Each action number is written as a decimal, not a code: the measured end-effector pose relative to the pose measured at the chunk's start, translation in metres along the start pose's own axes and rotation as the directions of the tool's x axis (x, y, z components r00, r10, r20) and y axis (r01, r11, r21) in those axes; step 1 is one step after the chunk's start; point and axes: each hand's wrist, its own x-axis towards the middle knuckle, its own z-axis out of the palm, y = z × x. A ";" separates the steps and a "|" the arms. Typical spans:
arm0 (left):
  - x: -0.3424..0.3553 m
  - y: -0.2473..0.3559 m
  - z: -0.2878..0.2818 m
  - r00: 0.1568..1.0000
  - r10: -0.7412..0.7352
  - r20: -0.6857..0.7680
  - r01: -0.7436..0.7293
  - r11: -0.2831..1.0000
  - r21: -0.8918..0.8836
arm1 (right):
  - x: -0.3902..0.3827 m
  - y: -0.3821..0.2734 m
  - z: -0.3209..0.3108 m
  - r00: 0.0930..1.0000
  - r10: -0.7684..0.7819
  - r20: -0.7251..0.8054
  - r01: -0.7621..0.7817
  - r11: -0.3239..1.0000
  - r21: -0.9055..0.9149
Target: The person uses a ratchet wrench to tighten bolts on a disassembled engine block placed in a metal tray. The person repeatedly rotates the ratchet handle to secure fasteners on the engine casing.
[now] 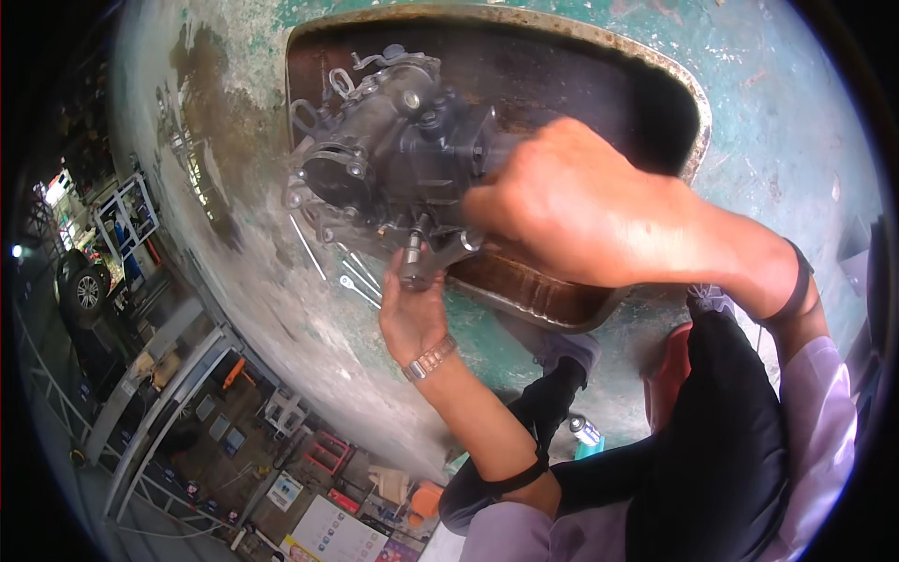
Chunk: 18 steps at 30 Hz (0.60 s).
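A dark metal mechanical assembly with bolts, loops and a round end cover lies over the left part of a rusty-rimmed metal tray. My left hand is palm up below it, fingers curled around the head of a socket wrench. The socket points up at the assembly's lower side, and the wrench handle slants up toward my right hand. My right hand, partly smeared by motion, is a closed fist beside the assembly's right side. What that fist holds, if anything, is hidden.
Several wrenches and a thin rod lie on the stained green floor left of my left hand. Near my legs are a red container and a small can. A car wheel and workshop clutter stand farther left.
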 end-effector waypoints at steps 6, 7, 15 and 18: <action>0.009 0.009 0.009 0.993 -0.108 -0.042 0.102 0.987 -0.121 | 0.058 0.004 -0.015 0.986 -0.142 -0.087 0.128 0.980 -0.150; 0.011 0.011 0.010 0.993 -0.111 -0.043 0.106 0.988 -0.111 | 0.067 0.004 -0.016 0.988 -0.143 -0.065 0.130 0.976 -0.175; 0.010 0.006 0.017 0.994 0.026 -0.110 -0.023 0.999 0.032 | 0.036 0.027 -0.010 0.998 0.030 0.046 -0.028 0.999 -0.047; 0.007 0.004 0.018 0.992 0.066 -0.109 -0.053 0.992 0.113 | -0.016 0.032 0.021 0.996 0.070 0.049 -0.073 0.996 0.052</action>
